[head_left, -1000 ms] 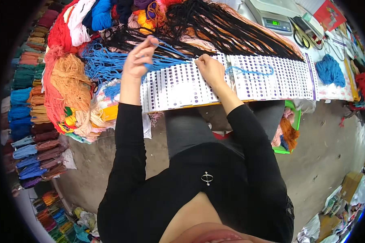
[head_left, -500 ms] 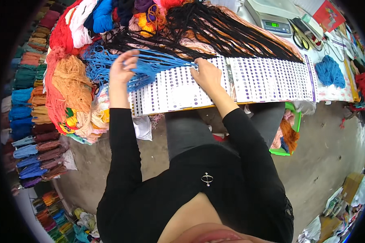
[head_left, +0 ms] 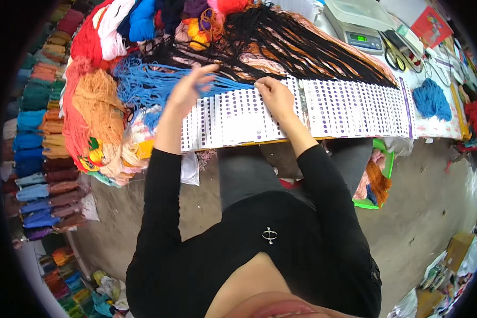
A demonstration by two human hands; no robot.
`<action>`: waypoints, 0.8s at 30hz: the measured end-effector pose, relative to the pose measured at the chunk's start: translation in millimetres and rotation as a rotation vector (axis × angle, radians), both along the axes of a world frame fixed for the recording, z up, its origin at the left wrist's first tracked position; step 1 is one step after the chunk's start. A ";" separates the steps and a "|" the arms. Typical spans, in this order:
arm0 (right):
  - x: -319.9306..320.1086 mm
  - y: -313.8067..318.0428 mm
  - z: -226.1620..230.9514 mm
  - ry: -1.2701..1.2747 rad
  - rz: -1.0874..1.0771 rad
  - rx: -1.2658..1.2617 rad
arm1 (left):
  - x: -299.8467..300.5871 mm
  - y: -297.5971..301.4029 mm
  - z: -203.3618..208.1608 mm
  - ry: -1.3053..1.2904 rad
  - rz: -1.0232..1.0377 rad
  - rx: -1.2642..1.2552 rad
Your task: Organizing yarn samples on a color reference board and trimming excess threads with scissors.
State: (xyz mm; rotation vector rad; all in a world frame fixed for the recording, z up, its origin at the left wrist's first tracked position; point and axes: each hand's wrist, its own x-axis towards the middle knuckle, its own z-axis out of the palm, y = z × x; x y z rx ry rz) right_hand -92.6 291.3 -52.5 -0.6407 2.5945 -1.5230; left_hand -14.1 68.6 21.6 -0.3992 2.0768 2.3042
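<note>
Head view: blue strands [head_left: 151,79], too many and too tangled to be counted, are stretched over the table [head_left: 434,128] from a loose heap at the left toward one right hand [head_left: 277,99], by whose thumb and forefinger their narrow end is pinched at the upper edge of the white sheets [head_left: 355,108]. One left hand [head_left: 190,89], blurred, is raised over the same strands with its fingers parted; whether a strand is held there cannot be told. Behind them, a broad swath of black strands [head_left: 323,50] is spread, also past counting. One orange bundle [head_left: 98,106] is piled at the left end, and one blue skein [head_left: 432,100] is set apart at the right, beyond the sheets. Toward the far side, one scale [head_left: 361,45], one pair of scissors [head_left: 395,54] and one red card [head_left: 432,26] are grouped. Green digits are lit on the scale, and rows of dark dots are borne by the sheets. Along the near edge of the table, the sheets are lined up, with two grey-trousered legs [head_left: 244,169] tucked beneath; one green basket [head_left: 365,204] is placed beside the right leg, and floor [head_left: 426,180] is shown farther right.
</note>
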 end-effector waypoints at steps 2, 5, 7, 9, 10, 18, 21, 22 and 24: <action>10.3 -2.9 13.0 0.046 0.117 -0.269 | 1.1 46.8 -1.9 -0.018 -0.054 0.280; 35.9 -14.3 28.0 -0.246 0.284 -0.580 | -0.9 85.3 2.3 -0.028 -0.152 0.298; 38.3 -11.8 32.3 -0.414 0.285 -0.588 | -0.5 89.0 3.3 -0.009 -0.198 0.377; 38.6 -9.5 35.2 -0.412 0.272 -0.674 | -0.8 89.7 8.1 -0.057 -0.159 0.441; 38.2 -6.5 37.5 -0.463 0.271 -0.714 | -1.4 88.5 7.1 -0.061 -0.165 0.440; 40.9 13.1 49.1 -0.579 0.249 -0.812 | 0.1 87.7 15.6 -0.007 -0.186 0.811; 46.2 12.0 59.2 -0.672 0.306 -0.909 | 4.8 75.9 12.4 0.021 -0.197 0.764; 46.2 11.7 57.3 -0.673 0.325 -0.918 | 6.8 72.1 12.0 0.028 -0.203 0.750; 46.4 14.2 56.7 -0.670 0.313 -0.893 | 10.0 77.7 23.2 -0.006 -0.069 0.637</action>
